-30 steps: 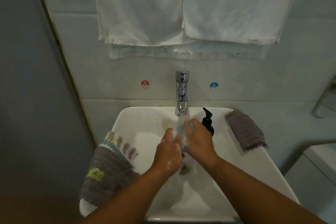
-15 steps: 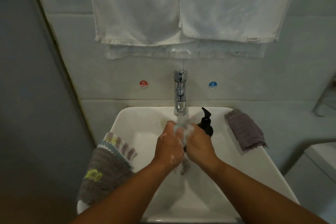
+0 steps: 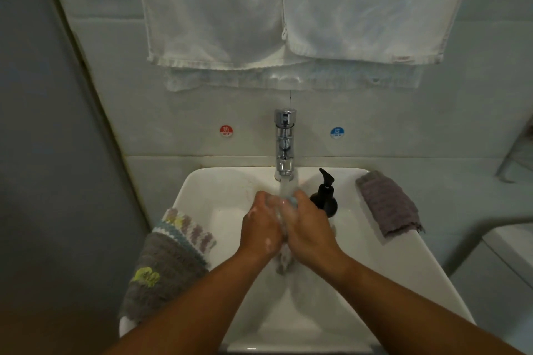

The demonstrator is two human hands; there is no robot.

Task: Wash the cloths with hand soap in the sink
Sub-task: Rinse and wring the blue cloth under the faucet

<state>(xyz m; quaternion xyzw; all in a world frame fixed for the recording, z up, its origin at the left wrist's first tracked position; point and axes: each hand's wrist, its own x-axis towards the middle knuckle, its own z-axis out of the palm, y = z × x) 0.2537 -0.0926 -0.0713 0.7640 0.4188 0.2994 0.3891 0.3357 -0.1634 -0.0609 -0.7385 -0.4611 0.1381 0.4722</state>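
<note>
White sink (image 3: pixel 207 190), tap (image 3: pixel 285 138) running: small soapy cloth (image 3: pixel 284 261) clamped between left hand (image 3: pixel 261 228) and right hand (image 3: pixel 310 228), both curled round it, dead centre under stream, long axis hanging down into basin, neither hand nearer, soap bottle (image 3: pixel 324 199) just right.

We've moved our left hand (image 3: pixel 261 229) farther, level w/ the right hand (image 3: pixel 313 228), & closed the gap btwn them. The cloth (image 3: pixel 284 261), 1 s ago showing mostly at our fingertips under the water (image 3: pixel 285 189), is now squeezed btwn both hands, its end hanging out on the near side.
</note>
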